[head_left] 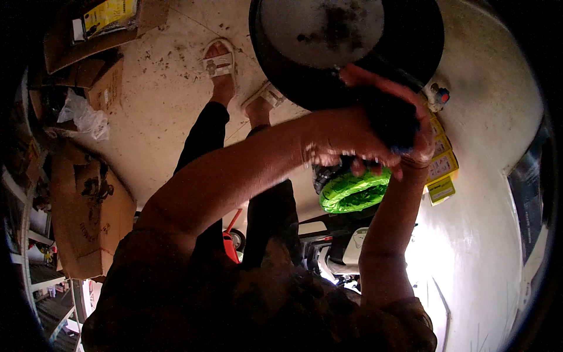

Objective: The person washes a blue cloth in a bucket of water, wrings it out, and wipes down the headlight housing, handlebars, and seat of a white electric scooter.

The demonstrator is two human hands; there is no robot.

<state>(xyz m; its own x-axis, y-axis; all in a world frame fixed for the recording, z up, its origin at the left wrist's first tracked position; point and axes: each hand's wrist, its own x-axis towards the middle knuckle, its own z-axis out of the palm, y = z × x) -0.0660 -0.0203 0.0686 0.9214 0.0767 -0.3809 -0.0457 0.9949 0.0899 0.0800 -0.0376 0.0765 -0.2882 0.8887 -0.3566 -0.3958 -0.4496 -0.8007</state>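
Note:
A dark, bunched thing that looks like cloth [390,120] is held between my two hands, in front of the near right rim of a round black tub [413,35]. My left hand [355,138] reaches across from the left and closes on its near side, its fingers blurred by motion. Bent over its far side is my right hand [413,102], fingers curled around it. Pale grey liquid [287,26] with a dark patch shows inside the tub. The dark thing's full shape cannot be made out.
Near the hands lies a bright green wrapped ring-shaped bundle [355,193], beside stacked yellow boxes [441,167]. Cardboard boxes [105,220] and a clear plastic bag [85,114] line the left. A person's sandalled foot [220,67] stands left of the tub. A metal rack [26,234] is far left.

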